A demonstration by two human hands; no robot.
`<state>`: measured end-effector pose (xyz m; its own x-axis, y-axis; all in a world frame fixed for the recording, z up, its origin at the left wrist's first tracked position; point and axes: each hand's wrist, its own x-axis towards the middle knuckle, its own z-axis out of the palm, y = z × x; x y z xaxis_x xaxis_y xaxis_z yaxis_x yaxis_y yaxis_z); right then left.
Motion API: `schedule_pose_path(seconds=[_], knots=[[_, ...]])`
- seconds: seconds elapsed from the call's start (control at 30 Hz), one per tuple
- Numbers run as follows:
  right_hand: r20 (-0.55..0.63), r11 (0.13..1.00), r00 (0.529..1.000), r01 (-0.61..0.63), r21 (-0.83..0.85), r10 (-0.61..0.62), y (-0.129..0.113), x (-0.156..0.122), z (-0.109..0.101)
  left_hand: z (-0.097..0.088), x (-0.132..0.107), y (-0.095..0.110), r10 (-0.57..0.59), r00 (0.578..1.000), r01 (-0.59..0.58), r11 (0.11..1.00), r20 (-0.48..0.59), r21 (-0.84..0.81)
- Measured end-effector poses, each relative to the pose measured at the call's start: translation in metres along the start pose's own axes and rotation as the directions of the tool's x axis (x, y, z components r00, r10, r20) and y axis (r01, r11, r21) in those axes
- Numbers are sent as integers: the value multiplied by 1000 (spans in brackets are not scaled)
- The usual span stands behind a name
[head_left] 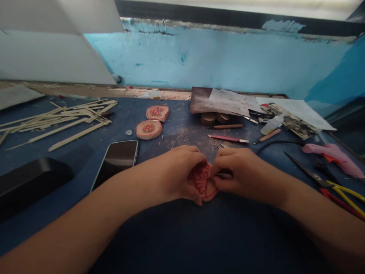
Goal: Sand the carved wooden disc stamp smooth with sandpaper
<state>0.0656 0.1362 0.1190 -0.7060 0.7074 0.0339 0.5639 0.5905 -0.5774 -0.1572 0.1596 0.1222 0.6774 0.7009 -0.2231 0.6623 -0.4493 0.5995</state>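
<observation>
My left hand [179, 171] is closed around the left edge of a small round wooden disc [204, 184] with a red carved pattern, holding it flat against the blue table [182, 236]. My right hand [239, 173] is pinched shut on a thin dark tool, its tip at the disc's upper right edge. Most of the tool is hidden by my fingers. Two more red-patterned discs [157, 112] [148, 129] lie farther back on the table.
A phone [116, 160] lies screen-up left of my hands, with a black box [28, 182] beyond it. Several wooden sticks [62, 118] are spread at the back left. Carving knives [228, 138], papers [234, 101], pliers [339, 190] and a pink tool [333, 154] sit at the right.
</observation>
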Motion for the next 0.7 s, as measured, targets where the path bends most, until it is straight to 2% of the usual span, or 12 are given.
schedule_pose_path(seconds=[0.1,0.23,0.33,0.43,0.57,0.7], knots=[[40,1000,999,16,27,-18,-2,0,0,0,-1,0,-14,1000,14,1000,1,7],[9,1000,1000,19,14,-19,-3,1,1,0,-1,1,-23,1000,23,1000,0,17],[51,997,998,29,67,-33,-5,1,1,0,-1,2,-26,1000,26,999,10,20],[4,1000,1000,16,19,-16,-7,-1,1,0,-1,1,-22,1000,21,1000,9,15],[82,995,997,6,96,-14,-10,-2,2,-1,-2,0,-5,1000,6,1000,14,-2],[18,1000,1000,-19,8,19,-9,-2,2,-1,-1,1,-21,1000,21,1000,4,9]])
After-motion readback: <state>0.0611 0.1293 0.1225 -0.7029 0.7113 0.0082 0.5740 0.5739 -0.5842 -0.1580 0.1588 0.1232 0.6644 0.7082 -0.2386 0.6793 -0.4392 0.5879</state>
